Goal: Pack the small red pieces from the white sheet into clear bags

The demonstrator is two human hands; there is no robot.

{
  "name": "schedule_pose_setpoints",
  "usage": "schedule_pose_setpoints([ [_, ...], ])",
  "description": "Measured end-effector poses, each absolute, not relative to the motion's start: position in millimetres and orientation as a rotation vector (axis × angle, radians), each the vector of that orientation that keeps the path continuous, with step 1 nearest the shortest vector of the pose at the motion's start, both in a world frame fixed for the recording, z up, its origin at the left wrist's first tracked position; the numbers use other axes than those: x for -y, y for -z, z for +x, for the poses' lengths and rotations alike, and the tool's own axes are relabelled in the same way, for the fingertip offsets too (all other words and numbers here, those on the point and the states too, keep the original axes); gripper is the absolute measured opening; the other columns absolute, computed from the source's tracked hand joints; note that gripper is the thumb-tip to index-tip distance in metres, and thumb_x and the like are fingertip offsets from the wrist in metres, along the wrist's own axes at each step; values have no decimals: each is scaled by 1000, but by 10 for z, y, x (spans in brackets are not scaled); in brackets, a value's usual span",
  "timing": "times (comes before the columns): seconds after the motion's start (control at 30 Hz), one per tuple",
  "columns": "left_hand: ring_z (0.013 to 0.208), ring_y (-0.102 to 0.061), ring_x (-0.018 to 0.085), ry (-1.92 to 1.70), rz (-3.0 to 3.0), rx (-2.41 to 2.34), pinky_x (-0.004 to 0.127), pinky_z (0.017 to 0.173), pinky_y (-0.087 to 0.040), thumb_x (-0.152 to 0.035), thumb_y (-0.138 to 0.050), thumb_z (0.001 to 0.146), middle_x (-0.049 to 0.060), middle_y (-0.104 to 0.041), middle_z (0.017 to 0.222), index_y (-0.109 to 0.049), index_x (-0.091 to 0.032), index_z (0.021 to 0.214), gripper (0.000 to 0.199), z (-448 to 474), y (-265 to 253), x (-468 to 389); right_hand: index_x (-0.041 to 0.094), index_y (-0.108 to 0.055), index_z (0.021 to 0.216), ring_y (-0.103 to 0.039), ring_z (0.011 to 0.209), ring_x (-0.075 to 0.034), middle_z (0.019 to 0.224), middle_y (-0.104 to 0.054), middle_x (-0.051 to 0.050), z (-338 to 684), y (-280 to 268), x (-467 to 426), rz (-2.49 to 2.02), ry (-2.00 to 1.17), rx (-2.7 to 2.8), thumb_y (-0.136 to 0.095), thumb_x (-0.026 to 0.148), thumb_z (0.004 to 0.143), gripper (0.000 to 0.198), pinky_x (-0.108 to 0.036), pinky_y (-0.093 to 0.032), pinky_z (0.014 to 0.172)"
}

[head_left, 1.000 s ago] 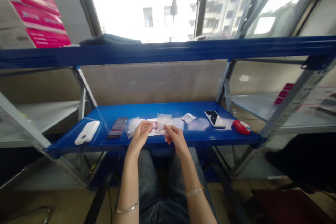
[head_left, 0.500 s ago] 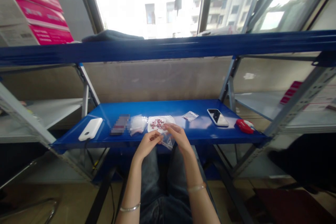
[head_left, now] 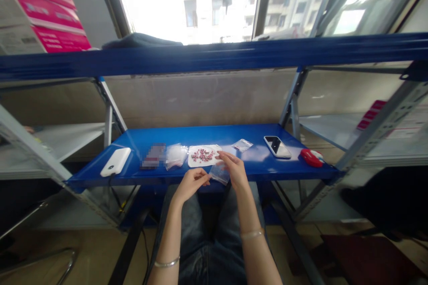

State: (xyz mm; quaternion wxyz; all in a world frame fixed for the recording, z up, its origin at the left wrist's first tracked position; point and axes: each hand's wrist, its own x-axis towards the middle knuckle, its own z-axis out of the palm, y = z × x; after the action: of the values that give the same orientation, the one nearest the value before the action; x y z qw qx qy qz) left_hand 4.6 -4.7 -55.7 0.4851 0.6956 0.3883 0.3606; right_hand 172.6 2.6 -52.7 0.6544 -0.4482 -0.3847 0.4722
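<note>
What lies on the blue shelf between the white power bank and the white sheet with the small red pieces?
In the head view, between the white power bank and the white sheet lie a blurred dark flat item and a heap of clear bags.

Power bank [head_left: 115, 161] lies left of tray [head_left: 203, 155], phone [head_left: 277, 147] right.

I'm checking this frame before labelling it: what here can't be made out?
- Flat item on the blue shelf, head view: blurred over.
- Small red pieces on the white sheet: too small to identify.
- Contents of the clear bag in the right hand: too small to tell.
- Left hand fingertips: anything pinched is hidden.
</note>
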Motion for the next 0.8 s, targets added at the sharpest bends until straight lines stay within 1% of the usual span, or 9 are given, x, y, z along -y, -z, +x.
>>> schedule_pose_setpoints([
  [0.13, 69, -62, 16, -937, 1683, -921, 27, 67, -48, -43, -59, 78, 4, -66, 72, -61, -16, 83, 28, 51, 548, 58, 16, -71, 92, -64, 66, -19, 86, -72, -9, 1773, 520, -21, -1049, -1068, 883, -71, 50, 62, 45, -23, -38, 48],
  [0.3, 67, -61, 15, -960, 1710, -938, 26, 67, -47, -42, -56, 80, 4, -67, 74, -62, -16, 77, 27, 65, 543, 46, 16, -71, 92, -64, 65, -19, 87, -72, -9, 1802, 506, 11, -1038, -1097, 934, -71, 49, 63, 44, -24, -37, 50],
  [0.37, 69, -61, 15, -967, 1688, -956, 27, 68, -47, -43, -55, 80, 5, -68, 78, -64, -16, 83, 29, 67, 538, 50, 16, -71, 92, -63, 64, -18, 86, -72, -9, 1815, 510, 17, -1040, -1085, 932, -71, 49, 64, 44, -24, -37, 50],
  [0.47, 74, -62, 17, -962, 1689, -977, 27, 69, -46, -43, -63, 75, 6, -69, 85, -65, -16, 93, 33, 91, 527, 74, 15, -71, 92, -63, 64, -18, 85, -72, -9, 1831, 514, 23, -1047, -1070, 933, -71, 50, 64, 45, -24, -37, 50],
  [0.53, 74, -62, 17, -955, 1731, -982, 27, 69, -46, -42, -65, 73, 6, -69, 84, -66, -15, 89, 31, 122, 526, 91, 15, -70, 92, -64, 64, -19, 85, -72, -9, 1832, 510, 29, -1047, -1068, 931, -71, 51, 63, 46, -25, -37, 51],
  [0.67, 69, -62, 18, -972, 1750, -963, 28, 67, -46, -42, -56, 79, 5, -67, 74, -66, -16, 77, 28, 169, 546, 97, 15, -70, 92, -64, 64, -19, 85, -72, -9, 1835, 496, 45, -1041, -1070, 935, -71, 51, 64, 45, -25, -38, 51],
  [0.8, 69, -62, 18, -1096, 1720, -1005, 28, 68, -47, -42, -56, 80, 4, -67, 72, -64, -16, 76, 28, 147, 548, 73, 18, -68, 97, -64, 69, -19, 90, -72, -8, 1882, 482, 72, -1030, -1128, 1023, -68, 51, 68, 44, -25, -41, 54],
])
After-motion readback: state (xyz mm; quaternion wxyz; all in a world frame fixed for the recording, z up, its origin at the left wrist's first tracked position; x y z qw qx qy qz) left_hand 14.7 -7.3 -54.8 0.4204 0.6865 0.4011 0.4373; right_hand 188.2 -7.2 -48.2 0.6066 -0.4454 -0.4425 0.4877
